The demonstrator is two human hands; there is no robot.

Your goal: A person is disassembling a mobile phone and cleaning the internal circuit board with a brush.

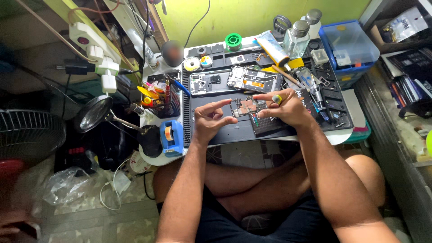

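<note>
Head view: left hand and right hand, fingers loose, partly hide circuit board.

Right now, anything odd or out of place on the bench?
Nothing spilled or broken. Two opened phones lie apart on the mat; the left hand and right hand touch a bare circuit board.

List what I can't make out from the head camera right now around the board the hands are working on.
- Circuit board, head view: too small to tell its parts; fingertips of the left hand and right hand cover its edges.
- Any tool in the fingers: too small to tell.
- Dark holder under the right hand: mostly hidden by the palm.
- Blue bin: contents unclear through its cloudy lid.
- Round object by the mat: blurred.
</note>
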